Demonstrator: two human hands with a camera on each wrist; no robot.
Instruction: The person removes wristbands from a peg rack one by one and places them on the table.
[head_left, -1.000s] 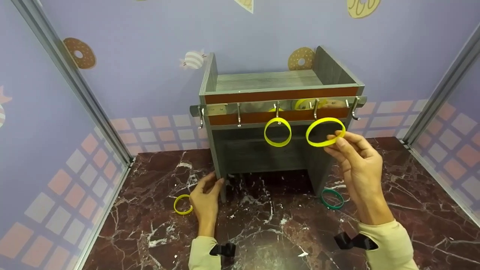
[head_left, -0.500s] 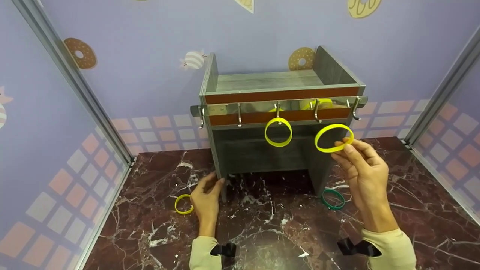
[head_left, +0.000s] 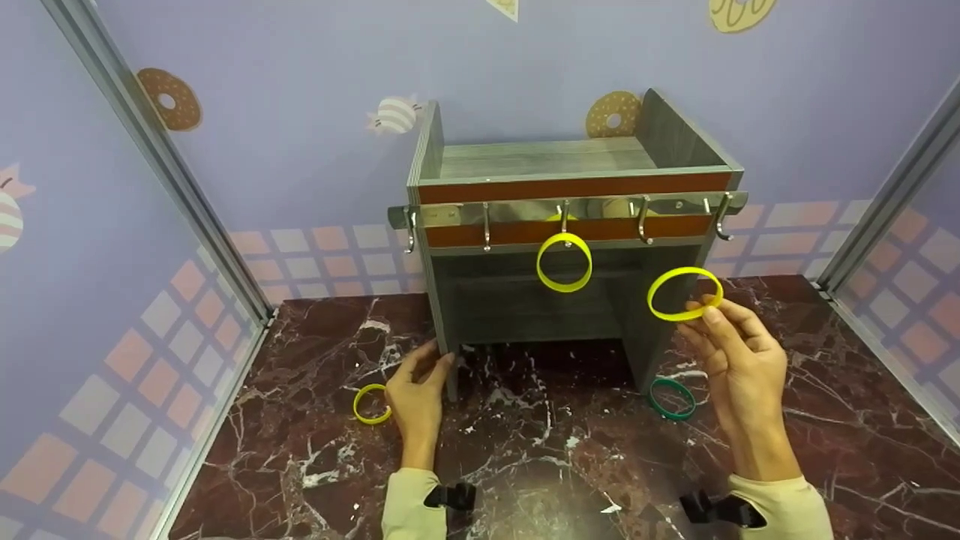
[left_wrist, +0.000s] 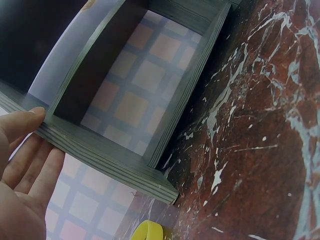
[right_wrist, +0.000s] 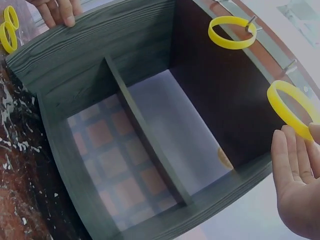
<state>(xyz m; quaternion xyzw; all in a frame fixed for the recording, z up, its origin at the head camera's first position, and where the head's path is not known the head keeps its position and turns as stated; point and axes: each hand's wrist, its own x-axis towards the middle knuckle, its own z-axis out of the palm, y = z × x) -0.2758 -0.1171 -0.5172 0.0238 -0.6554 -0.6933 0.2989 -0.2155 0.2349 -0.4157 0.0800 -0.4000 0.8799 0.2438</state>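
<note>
My right hand (head_left: 746, 367) pinches a yellow wristband (head_left: 685, 294) between thumb and fingers, in front of the right side of a grey wooden shelf unit (head_left: 540, 159). A second yellow wristband (head_left: 564, 262) hangs from the middle hook of the metal hook rail (head_left: 525, 211) on the unit's front. Low at the left, my left hand (head_left: 416, 394) grips the front edge of the unit's side panel (left_wrist: 115, 162), thumb on one face and fingers on the other. In the right wrist view, the held band is near the rail, one hook along from the hanging band.
Two yellow wristbands (right_wrist: 8, 37) lie on the marble-patterned table (head_left: 540, 465) left of the unit; the head view shows one beside my left hand. A green wristband (head_left: 672, 398) is by the unit's right foot. Patterned walls (head_left: 300, 150) enclose the table.
My right hand has moved right and down, carrying the yellow wristband away from the hook rail. My left hand keeps its grip on the panel. The head view has shifted slightly.
</note>
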